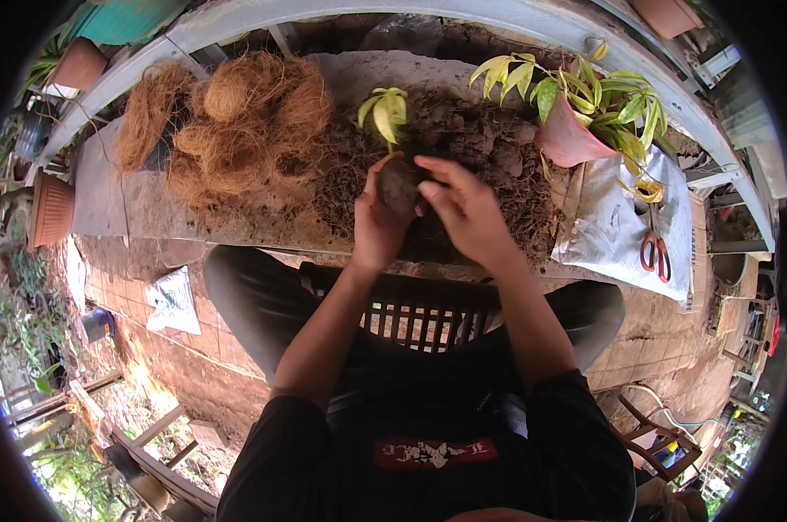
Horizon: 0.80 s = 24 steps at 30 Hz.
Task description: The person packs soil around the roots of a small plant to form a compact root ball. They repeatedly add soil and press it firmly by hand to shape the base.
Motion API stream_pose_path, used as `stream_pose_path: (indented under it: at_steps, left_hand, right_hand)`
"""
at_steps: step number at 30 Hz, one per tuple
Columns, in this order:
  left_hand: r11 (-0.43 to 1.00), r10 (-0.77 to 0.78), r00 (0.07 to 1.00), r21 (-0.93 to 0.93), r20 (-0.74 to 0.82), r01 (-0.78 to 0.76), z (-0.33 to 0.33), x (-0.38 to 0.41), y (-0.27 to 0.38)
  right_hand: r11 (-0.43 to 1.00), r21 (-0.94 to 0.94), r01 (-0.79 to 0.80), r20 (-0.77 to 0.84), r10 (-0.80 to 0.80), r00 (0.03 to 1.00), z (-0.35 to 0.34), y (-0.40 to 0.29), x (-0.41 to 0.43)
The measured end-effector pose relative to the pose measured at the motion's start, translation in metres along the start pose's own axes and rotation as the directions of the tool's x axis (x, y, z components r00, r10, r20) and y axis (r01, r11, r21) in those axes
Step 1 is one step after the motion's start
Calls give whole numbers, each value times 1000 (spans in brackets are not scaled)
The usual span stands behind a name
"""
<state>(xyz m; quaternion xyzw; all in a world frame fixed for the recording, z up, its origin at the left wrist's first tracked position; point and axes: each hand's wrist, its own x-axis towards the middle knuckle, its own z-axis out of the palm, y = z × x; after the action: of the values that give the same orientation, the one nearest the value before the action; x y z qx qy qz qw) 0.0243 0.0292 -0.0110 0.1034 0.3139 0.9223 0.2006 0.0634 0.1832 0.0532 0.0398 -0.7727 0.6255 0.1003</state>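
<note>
A dark ball of moist soil [398, 188] sits in my left hand [381, 225], whose fingers curl round its left side and underside. From the top of the ball rises a small plant [388, 114] with yellow-green leaves. My right hand [466, 207], slightly blurred, is just to the right of the ball with fingers and thumb apart. Its thumb tip is close to the ball; whether it touches, I cannot tell. Below both hands, loose dark soil with fine roots [498, 156] is spread over the bench.
Coconut fibre bundles [236, 130] lie at left on the grey bench [96, 196]. A tilted pink pot [573, 137] of leafy plants stands at right. Red-handled scissors [655, 254] rest on a white plastic bag [602, 228]. A metal rail [393, 12] runs along the back.
</note>
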Motion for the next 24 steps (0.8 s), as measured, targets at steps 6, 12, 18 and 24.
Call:
stream_pose_path:
  at_steps: [6, 12, 18, 24]
  left_hand:
    - [991, -58, 998, 122, -34, 62, 0, 1, -1]
    - [962, -33, 999, 271, -36, 41, 6, -2, -1]
    - [987, -7, 999, 160, -46, 14, 9, -1, -2]
    - [977, -30, 998, 209, -47, 39, 7, -1, 0]
  right_hand:
    - [964, -188, -187, -240, 140, 961, -73, -15, 3]
    - [892, -448, -63, -314, -91, 945, -94, 0, 7]
    - [774, -630, 63, -226, -260, 939, -68, 12, 13]
    - [569, -822, -2, -169, -242, 955, -37, 16, 6]
